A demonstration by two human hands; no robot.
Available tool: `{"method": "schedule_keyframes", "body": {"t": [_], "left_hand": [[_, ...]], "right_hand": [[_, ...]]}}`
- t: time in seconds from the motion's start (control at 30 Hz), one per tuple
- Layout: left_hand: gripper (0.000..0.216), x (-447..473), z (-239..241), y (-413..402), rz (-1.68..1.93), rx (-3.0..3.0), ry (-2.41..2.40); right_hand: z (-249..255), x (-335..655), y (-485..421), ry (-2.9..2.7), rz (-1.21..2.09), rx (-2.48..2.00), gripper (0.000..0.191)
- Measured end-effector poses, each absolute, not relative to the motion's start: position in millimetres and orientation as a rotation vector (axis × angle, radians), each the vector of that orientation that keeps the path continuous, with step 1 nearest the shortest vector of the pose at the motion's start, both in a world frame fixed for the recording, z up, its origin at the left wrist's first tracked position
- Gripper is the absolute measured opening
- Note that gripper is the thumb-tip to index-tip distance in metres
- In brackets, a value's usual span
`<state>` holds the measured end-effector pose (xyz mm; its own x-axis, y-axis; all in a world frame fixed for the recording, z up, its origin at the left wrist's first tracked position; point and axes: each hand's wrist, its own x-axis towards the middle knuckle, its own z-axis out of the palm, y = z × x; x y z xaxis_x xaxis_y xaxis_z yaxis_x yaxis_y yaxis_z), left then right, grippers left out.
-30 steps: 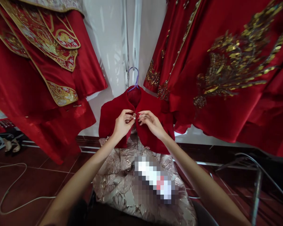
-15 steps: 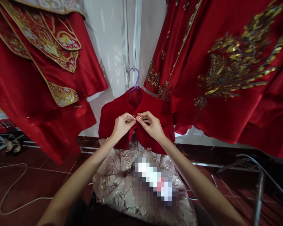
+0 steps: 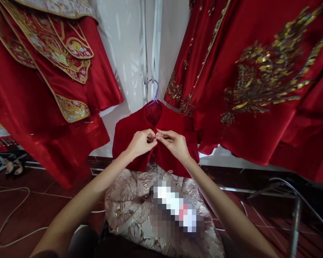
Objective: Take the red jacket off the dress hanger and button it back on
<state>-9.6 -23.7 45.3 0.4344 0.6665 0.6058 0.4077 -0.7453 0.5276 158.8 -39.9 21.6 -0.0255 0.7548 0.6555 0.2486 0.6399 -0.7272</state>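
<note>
A short red jacket (image 3: pixel 174 122) hangs in front of me on a purple hanger (image 3: pixel 156 89). Near the middle of its front opening, my right hand (image 3: pixel 176 144) pinches a small pearly button (image 3: pixel 158 134) between thumb and fingertips. Close against it, my left hand (image 3: pixel 142 142) is closed at the front edge of the jacket. Its curled fingers hide much of what they grip, which looks like the red cloth edge. The jacket's lower hem meets a pale, shiny patterned fabric (image 3: pixel 129 204) spread over my lap.
Red embroidered garments (image 3: pixel 104 79) hang at the left, and a red gown with gold sequins (image 3: pixel 263 82) hangs at the right. A blurred-out object (image 3: pixel 174 206) lies on the pale fabric. A metal-framed stand (image 3: pixel 296 215), a white cable (image 3: pixel 5 222) and shoes (image 3: pixel 14 167) are on the floor.
My left hand has turned slightly, its fingers curling further over the jacket edge, and its forearm has shifted a little left. The right fingers have straightened somewhat, still pinching the button.
</note>
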Motion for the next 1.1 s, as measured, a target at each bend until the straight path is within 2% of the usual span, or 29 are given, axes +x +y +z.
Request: {"method": "schedule_keyframes", "body": {"t": [0.2,0.33,0.4,0.53,0.63,0.73,0.8,0.93,1.03,1.1], "left_hand": [[0.003,-4.7,55.7,-23.2,1.215,2.498,0.961],[0.009,1.4,42.6,-16.1,1.267,2.359,0.9],[0.015,1.4,29.6,-9.4,1.275,2.202,0.809],[0.029,-7.2,0.8,3.5,1.198,1.992,0.706],[0.031,-16.4,-16.5,6.2,1.204,1.908,0.732],[0.028,-25.6,-27.9,0.6,1.214,1.877,0.747],[0.027,-31.7,-33.2,-5.8,1.166,1.886,0.771],[0.03,-38.2,-39.9,-13.1,1.043,1.908,0.775],[0.035,-32.0,-42.6,-6.6,1.044,1.881,0.77],[0.039,-23.3,-45.2,0.5,1.082,1.845,0.755]], "right_hand": [[28.1,157.5,-34.2,-1.624,0.475,-0.885,0.037],[23.9,155.8,-32.1,-1.655,0.43,-0.947,0.036],[14.4,153.5,-36.9,-1.652,0.403,-0.938,0.047],[-17.4,147.2,-52.1,-1.825,0.225,-0.931,0.084],[-42.9,148.5,-51.7,-2.048,-0.066,-1.067,0.093],[-62.6,161.8,-39.7,-2.124,-0.305,-1.189,0.084],[-70.7,175.7,-33.8,-2.098,-0.343,-1.202,0.08],[-64.4,194.9,-43.6,-1.859,-0.158,-1.224,0.06],[-34.5,184.4,-64.8,-1.584,0.06,-1.333,0.029],[-9.4,165.8,-78.7,-1.538,0.152,-1.254,0.02]]}}
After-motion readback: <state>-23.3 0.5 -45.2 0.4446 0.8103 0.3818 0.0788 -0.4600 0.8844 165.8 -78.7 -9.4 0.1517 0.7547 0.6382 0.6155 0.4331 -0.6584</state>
